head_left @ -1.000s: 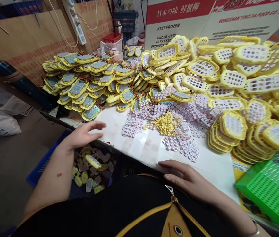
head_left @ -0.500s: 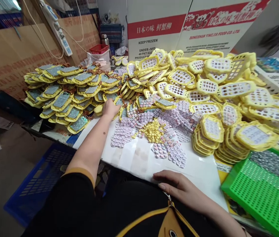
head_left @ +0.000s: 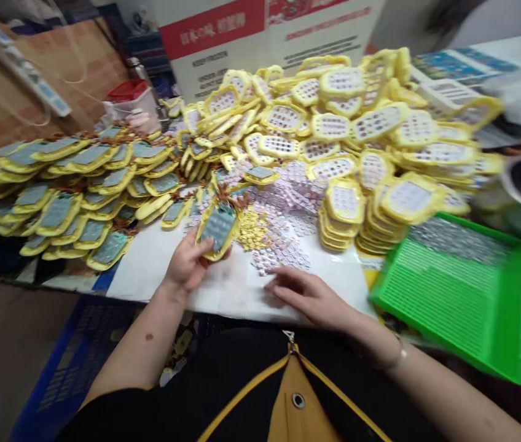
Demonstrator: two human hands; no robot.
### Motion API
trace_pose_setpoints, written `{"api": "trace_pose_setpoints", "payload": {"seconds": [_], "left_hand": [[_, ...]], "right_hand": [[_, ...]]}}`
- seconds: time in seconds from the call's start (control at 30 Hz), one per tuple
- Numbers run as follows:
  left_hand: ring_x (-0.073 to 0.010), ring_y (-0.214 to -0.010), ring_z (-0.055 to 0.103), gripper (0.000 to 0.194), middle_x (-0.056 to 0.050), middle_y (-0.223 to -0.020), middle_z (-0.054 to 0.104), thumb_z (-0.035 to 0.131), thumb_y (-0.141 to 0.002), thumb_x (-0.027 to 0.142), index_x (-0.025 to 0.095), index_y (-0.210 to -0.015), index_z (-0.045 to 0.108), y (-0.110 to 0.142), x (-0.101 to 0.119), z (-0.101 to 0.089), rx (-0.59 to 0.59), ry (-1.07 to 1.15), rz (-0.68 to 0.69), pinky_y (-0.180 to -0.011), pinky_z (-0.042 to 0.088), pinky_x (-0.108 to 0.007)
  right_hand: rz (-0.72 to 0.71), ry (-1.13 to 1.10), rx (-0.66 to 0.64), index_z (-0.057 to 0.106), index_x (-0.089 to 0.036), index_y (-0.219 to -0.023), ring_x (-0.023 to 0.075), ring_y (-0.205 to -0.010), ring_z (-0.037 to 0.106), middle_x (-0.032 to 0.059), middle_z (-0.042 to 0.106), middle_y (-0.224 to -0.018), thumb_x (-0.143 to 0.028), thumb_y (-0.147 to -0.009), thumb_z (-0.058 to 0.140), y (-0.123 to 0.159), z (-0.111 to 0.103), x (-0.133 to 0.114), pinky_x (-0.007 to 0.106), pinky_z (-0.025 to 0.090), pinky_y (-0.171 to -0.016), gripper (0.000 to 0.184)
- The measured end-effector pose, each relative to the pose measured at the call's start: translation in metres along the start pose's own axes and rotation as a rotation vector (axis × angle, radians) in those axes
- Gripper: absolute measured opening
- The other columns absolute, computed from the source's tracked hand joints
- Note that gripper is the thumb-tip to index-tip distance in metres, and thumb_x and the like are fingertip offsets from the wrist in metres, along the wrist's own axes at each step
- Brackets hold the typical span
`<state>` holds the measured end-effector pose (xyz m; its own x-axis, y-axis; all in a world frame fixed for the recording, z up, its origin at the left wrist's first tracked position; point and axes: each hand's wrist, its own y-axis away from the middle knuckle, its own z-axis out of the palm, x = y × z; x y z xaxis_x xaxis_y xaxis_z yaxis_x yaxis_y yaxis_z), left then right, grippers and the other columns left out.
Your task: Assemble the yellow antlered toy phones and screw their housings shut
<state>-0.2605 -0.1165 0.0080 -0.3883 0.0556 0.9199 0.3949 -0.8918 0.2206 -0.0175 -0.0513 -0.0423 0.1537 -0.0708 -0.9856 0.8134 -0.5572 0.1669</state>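
My left hand [head_left: 190, 261] grips a yellow toy phone half [head_left: 218, 228] with a grey keypad sheet and brown-orange wires at its top, held tilted above the white table sheet [head_left: 141, 261]. My right hand [head_left: 304, 291] hovers over the sheet's near edge, fingers loosely bent and apart, with nothing in it. Just beyond it lie small pale printed key pieces [head_left: 288, 248] and a heap of little yellow parts [head_left: 254, 228]. On the left, similar wired halves [head_left: 60, 212] are piled up.
Yellow covers with holes [head_left: 283, 116] form a big heap at the back, with neat stacks of covers [head_left: 341, 212] in front. A green basket [head_left: 454, 294] holding small metallic parts sits at right. A blue crate [head_left: 67, 362] stands below the table at left.
My left hand reached into the left pile and came back toward me with a wired toy phone half. My right hand has lifted slightly forward. The view has swung to the right.
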Motion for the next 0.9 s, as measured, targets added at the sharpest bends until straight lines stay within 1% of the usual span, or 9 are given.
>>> {"api": "trace_pose_setpoints", "payload": {"seconds": [0.07,0.2,0.27,0.33,0.4,0.53,0.6,0.73,0.9], "left_hand": [[-0.0212,-0.088,0.071,0.054,-0.006,-0.111,0.072,0.083,-0.067,0.025,0.024,-0.116,0.06,0.014,-0.021,0.022,-0.102,0.025,-0.113,-0.081,0.061,-0.039],[-0.0257,-0.091,0.073,0.059,-0.007,-0.11,0.073,0.086,-0.065,0.024,0.025,-0.118,0.059,0.022,-0.043,0.046,-0.382,0.028,-0.323,-0.074,0.063,-0.037],[-0.0292,-0.088,0.074,0.054,-0.009,-0.104,0.075,0.084,-0.067,0.03,0.022,-0.115,0.062,0.018,-0.046,0.05,-0.522,0.08,-0.425,-0.069,0.063,-0.039],[-0.0298,-0.086,0.074,0.048,-0.01,-0.099,0.076,0.083,-0.069,0.032,0.018,-0.111,0.065,0.016,-0.046,0.052,-0.588,0.151,-0.467,-0.069,0.063,-0.04],[-0.0291,-0.088,0.074,0.044,-0.012,-0.103,0.075,0.081,-0.071,0.031,0.016,-0.11,0.067,0.015,-0.046,0.055,-0.604,0.206,-0.465,-0.073,0.063,-0.04],[-0.0278,-0.098,0.072,0.052,-0.015,-0.124,0.069,0.078,-0.073,0.028,0.017,-0.122,0.065,0.018,-0.046,0.059,-0.574,0.299,-0.383,-0.082,0.061,-0.038],[-0.0272,-0.102,0.071,0.061,-0.015,-0.125,0.069,0.078,-0.071,0.03,0.019,-0.129,0.061,0.019,-0.047,0.058,-0.552,0.345,-0.339,-0.086,0.059,-0.037],[-0.0297,-0.107,0.069,0.072,-0.014,-0.128,0.068,0.079,-0.068,0.035,0.024,-0.136,0.057,0.018,-0.049,0.052,-0.528,0.372,-0.309,-0.088,0.059,-0.041],[-0.031,-0.099,0.071,0.079,-0.016,-0.135,0.063,0.078,-0.067,0.037,0.023,-0.14,0.053,0.01,-0.05,0.047,-0.463,0.311,-0.296,-0.08,0.06,-0.04]], "right_hand": [[-0.048,-0.151,0.165,0.05,-0.022,-0.126,0.0163,-0.076,0.065,0.0059,0.067,-0.099,-0.063,-0.076,0.067,-0.007,-0.001,-0.003,0.033,0.056,-0.067,0.067],[-0.119,-0.166,0.315,0.054,-0.02,-0.097,0.0118,-0.062,0.056,-0.0008,0.058,-0.079,-0.065,-0.076,0.065,-0.007,-0.01,-0.01,0.028,0.049,-0.057,0.051],[-0.152,-0.004,0.313,0.055,-0.019,-0.084,0.0109,-0.059,0.051,-0.002,0.055,-0.071,-0.064,-0.078,0.064,0.0,-0.02,-0.02,0.026,0.044,-0.054,0.046],[-0.187,0.215,0.225,0.059,-0.017,-0.079,0.0107,-0.059,0.049,-0.0019,0.055,-0.066,-0.059,-0.084,0.06,0.008,-0.035,-0.033,0.025,0.038,-0.054,0.042],[-0.221,0.438,0.212,0.066,-0.016,-0.085,0.0116,-0.061,0.052,0.0004,0.061,-0.068,-0.051,-0.092,0.053,0.012,-0.056,-0.045,0.026,0.038,-0.057,0.038],[-0.177,1.181,0.619,0.071,-0.014,-0.093,0.0182,-0.074,0.055,0.012,0.068,-0.086,-0.03,-0.097,0.046,0.003,-0.095,-0.051,0.031,0.037,-0.065,0.029],[-0.129,1.472,0.663,0.071,-0.012,-0.083,0.0201,-0.073,0.051,0.0151,0.066,-0.084,-0.016,-0.093,0.048,-0.007,-0.108,-0.047,0.033,0.034,-0.064,0.026],[-0.126,1.582,0.642,0.068,-0.014,-0.074,0.0209,-0.07,0.046,0.0148,0.064,-0.077,0.0,-0.084,0.045,-0.021,-0.115,-0.039,0.035,0.031,-0.063,0.029],[-0.165,1.661,0.708,0.067,-0.017,-0.082,0.0234,-0.073,0.046,0.0147,0.064,-0.083,-0.004,-0.089,0.04,-0.011,-0.108,-0.041,0.038,0.031,-0.065,0.031]]}}
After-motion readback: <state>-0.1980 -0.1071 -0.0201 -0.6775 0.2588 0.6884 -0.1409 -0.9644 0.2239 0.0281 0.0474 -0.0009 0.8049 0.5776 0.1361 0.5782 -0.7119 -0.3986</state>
